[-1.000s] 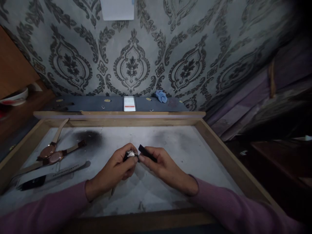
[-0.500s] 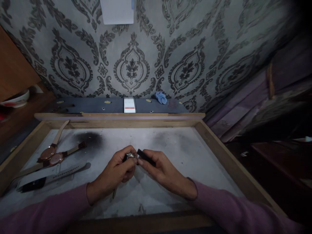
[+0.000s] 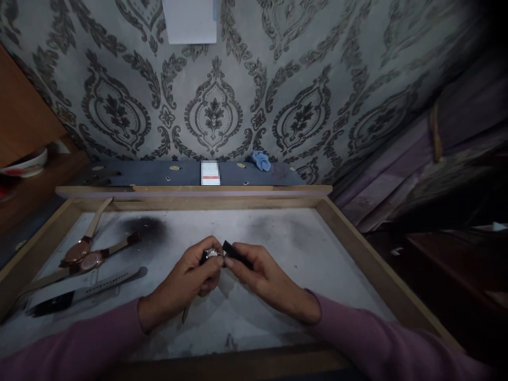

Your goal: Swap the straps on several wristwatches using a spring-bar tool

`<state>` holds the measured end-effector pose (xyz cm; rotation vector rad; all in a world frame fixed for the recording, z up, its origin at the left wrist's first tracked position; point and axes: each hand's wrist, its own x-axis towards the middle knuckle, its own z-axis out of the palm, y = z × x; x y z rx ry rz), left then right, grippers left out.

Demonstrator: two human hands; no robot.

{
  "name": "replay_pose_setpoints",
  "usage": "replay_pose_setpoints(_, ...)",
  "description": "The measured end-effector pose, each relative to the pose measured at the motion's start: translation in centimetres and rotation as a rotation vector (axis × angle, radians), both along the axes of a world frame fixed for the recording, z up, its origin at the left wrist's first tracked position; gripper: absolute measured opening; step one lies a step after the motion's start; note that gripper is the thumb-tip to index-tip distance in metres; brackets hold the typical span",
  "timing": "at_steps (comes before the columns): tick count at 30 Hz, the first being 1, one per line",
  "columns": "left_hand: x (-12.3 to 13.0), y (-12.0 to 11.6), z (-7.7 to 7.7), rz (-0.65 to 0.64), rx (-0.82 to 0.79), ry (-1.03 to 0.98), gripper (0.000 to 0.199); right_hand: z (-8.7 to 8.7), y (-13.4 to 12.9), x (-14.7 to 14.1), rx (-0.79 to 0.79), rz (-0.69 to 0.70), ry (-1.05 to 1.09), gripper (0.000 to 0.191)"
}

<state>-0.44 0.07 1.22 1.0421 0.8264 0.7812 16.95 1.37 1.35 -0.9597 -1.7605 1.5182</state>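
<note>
Above the wooden tray (image 3: 359, 248), the left hand (image 3: 194, 278) pinches a silver piece (image 3: 212, 254), probably a watch; the right hand (image 3: 262, 270) grips a black strip (image 3: 238, 256) just beside it. Two rose-coloured watches (image 3: 77, 251) lie inside, left.

Home room, by look of it: grey damask-patterned wallpaper (image 3: 214, 114), gathered purple cloth curtain (image 3: 397, 169), round red-and-white bowl (image 3: 28, 163).

Watch case (image 3: 212, 254) at centre: shiny silver-toned metal. Black strip (image 3: 238, 255) just right of it: smooth, matt, material unclear. Tray frame (image 3: 359, 256): matt wood. Tray base (image 3: 305, 280): white, smudged, dull. Wristwatches (image 3: 78, 252), left of frame: glossy coppery metal cases. Panel (image 3: 26, 106), upper left: smooth wood. Sleeves (image 3: 357, 325): matt cloth.
</note>
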Motion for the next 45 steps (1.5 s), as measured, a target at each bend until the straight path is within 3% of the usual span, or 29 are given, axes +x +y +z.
replay_pose_setpoints(8,-0.5,0.1,0.2,-0.064,0.096,0.051,0.017,0.1,0.1,0.3,-0.051,-0.005,0.035,0.035)
replay_pose_setpoints(23,-1.3,0.5,-0.2,-0.151,0.063,-0.019,0.012,0.3,0.3,0.5,-0.082,-0.009,0.039,0.035)
replay_pose_setpoints(39,-2.0,1.2,0.3,-0.221,-0.105,0.003,0.029,0.6,0.8,1.3,-0.079,0.006,0.006,0.031)
replay_pose_setpoints(45,-2.7,1.5,-0.1,-0.257,-0.196,0.029,0.033,0.5,1.2,1.7,-0.096,-0.052,0.006,0.038)
